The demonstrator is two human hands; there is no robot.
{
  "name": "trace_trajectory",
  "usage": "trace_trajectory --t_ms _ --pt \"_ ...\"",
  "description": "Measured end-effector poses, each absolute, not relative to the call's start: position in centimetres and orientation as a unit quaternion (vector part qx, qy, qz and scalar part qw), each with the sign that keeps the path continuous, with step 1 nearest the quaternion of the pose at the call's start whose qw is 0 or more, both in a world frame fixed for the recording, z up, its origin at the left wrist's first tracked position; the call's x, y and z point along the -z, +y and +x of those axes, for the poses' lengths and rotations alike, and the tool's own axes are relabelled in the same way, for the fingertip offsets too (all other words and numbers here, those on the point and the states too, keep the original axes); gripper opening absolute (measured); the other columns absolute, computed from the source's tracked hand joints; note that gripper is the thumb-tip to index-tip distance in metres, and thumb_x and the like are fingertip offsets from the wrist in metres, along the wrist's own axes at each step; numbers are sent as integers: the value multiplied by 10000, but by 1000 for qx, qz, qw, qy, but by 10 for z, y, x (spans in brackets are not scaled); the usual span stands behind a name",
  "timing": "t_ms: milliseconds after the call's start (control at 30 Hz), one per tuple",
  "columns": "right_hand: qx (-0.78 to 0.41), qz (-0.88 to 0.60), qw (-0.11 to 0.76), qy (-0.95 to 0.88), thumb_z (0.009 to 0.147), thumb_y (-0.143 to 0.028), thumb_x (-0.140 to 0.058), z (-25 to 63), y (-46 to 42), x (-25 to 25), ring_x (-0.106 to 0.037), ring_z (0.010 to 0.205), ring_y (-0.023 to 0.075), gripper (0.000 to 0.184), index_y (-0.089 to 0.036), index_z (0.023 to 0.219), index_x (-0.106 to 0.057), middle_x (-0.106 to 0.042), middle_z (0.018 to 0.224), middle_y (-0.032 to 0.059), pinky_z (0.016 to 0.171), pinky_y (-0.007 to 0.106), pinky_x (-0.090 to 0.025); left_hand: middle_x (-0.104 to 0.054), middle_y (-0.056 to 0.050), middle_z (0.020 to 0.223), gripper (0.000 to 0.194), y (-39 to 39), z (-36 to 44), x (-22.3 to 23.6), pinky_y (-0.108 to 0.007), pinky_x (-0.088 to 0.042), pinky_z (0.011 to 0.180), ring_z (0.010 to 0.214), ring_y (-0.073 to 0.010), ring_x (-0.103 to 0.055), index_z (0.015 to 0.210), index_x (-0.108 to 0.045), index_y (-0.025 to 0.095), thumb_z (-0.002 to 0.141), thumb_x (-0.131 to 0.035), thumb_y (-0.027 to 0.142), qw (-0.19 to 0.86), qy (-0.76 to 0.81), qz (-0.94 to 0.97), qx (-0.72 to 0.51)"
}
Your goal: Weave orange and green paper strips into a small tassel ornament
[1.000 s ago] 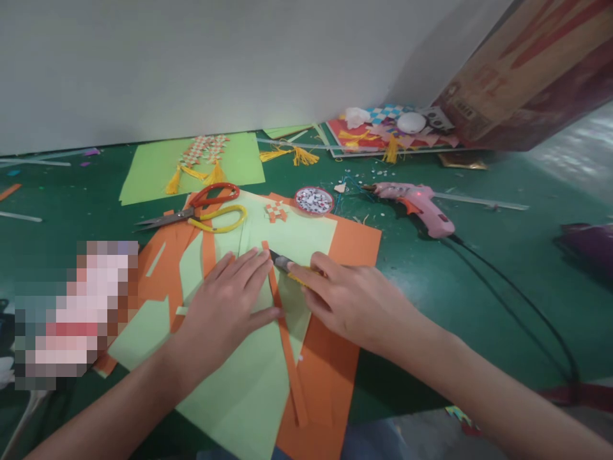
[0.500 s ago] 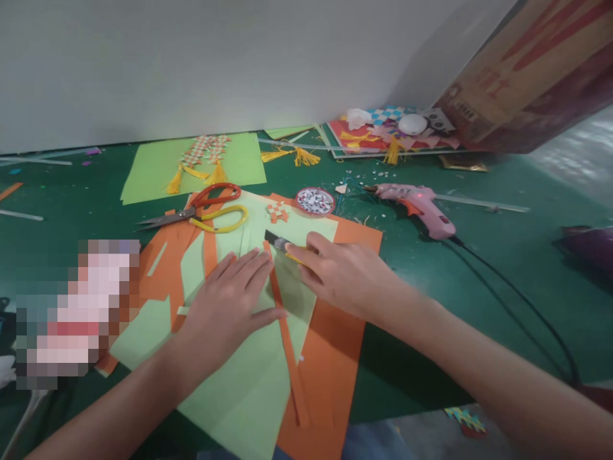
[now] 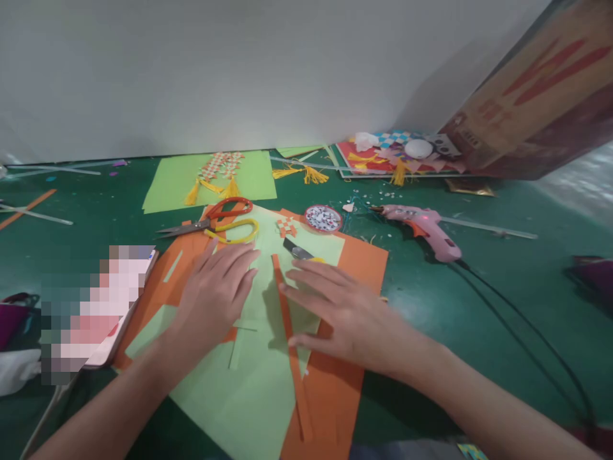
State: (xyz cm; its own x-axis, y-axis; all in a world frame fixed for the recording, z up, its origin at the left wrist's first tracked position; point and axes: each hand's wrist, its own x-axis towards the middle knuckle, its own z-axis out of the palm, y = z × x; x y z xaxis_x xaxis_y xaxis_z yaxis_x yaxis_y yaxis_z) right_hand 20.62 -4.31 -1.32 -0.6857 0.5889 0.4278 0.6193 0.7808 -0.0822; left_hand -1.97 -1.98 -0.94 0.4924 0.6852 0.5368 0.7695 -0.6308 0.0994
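Note:
A utility knife (image 3: 297,249) with a yellow handle lies on the light green paper (image 3: 239,396), partly hidden behind the fingers of my right hand (image 3: 347,310). That hand is open, fingers stretched out, its fingertips at a narrow orange paper strip (image 3: 286,319). To the left, my left hand (image 3: 213,294) is open over the paper, fingers extended. Below its palm lies a small green paper strip (image 3: 235,348). Orange paper (image 3: 330,396) shows under the green sheet. Beyond my left fingers are scissors (image 3: 211,223) with red and yellow handles.
A pink glue gun (image 3: 426,231) with its cord lies at right. Behind the papers are a round dish of small pieces (image 3: 323,218) and a woven piece (image 3: 286,226). A phone (image 3: 110,319) lies at left. A white panel (image 3: 239,70) rises at the back.
My right hand has let go of the utility knife, which now lies on the paper, and has opened and moved down toward the orange strip. My left hand has shifted left, away from the strip.

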Motion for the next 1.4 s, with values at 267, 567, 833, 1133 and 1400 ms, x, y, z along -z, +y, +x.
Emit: trace_trajectory --t_ms 267,567,833,1133,1400 --pt "-6 -323 171 -931 876 -573 -457 196 -47 23 -431 1316 322 695 -2 1260 -557 -509 1371 200 1080 508 -388 -714 -69 1026 235 -24 -18 12 -468 -386 1066 993 -206 -649 1047 -630 159 938 -422 174 36 -380 -887 260" --pt "1 -373 229 -899 902 -410 -512 191 -50 18 -558 1172 303 415 -65 1104 -624 -670 1119 168 977 457 -496 -650 -102 1224 358 -28 -18 16 -431 -461 1019 1180 -219 -572 1250 -537 135 942 -355 132 42 -320 -927 190" --pt "13 -410 187 -892 833 -280 -620 175 -59 18 -569 995 300 206 -100 923 -663 -648 948 135 862 429 -521 -678 -119 1155 319 -26 -20 17 -434 -482 994 1110 -231 -615 1156 -594 106 938 -361 107 89 -324 -927 166" --pt "-8 -405 233 -884 860 -148 -530 171 -55 21 -553 892 252 168 -99 971 -647 -642 941 115 792 391 -537 -708 -103 1063 338 -24 -26 14 -423 -493 972 1061 -211 -633 1067 -638 128 933 -334 65 95 -275 -941 176" --pt "-22 -403 255 -879 873 -215 -529 170 -57 21 -582 920 253 221 -103 1026 -641 -658 963 126 790 390 -546 -705 -71 777 326 -22 -20 5 -375 -524 911 761 -162 -648 866 -650 106 899 -343 3 145 -232 -935 227"
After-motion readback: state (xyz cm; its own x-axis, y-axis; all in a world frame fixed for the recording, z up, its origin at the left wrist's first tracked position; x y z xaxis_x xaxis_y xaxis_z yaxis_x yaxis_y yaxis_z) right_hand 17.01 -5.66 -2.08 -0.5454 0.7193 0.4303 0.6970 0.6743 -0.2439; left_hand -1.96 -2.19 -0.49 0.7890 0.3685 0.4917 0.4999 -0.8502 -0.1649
